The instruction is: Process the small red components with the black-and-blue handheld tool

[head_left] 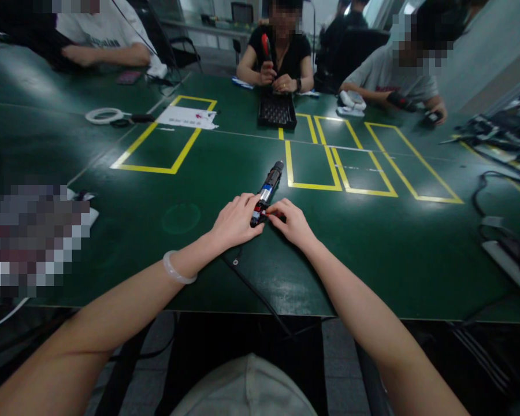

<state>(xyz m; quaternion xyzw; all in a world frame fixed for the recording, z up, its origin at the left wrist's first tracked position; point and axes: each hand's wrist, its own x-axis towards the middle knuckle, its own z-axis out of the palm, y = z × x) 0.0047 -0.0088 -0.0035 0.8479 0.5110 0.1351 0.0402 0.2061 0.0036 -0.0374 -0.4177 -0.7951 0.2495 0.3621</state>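
A slim electric screwdriver (268,186), black with a blue band and a red near end, lies on the green table (372,242) pointing away from me. My left hand (236,222) is curled over its near end from the left, a pale bracelet on the wrist. My right hand (292,222) pinches the same red end from the right, fingers bent together. A black cable (251,286) runs from the tool back over the table's near edge.
Yellow tape rectangles (164,144) mark the table. A black tray (277,111) sits in front of a person opposite who holds a red tool. Two other people sit at the far left and far right. Tape roll (104,115), papers, cables and devices lie along the right edge.
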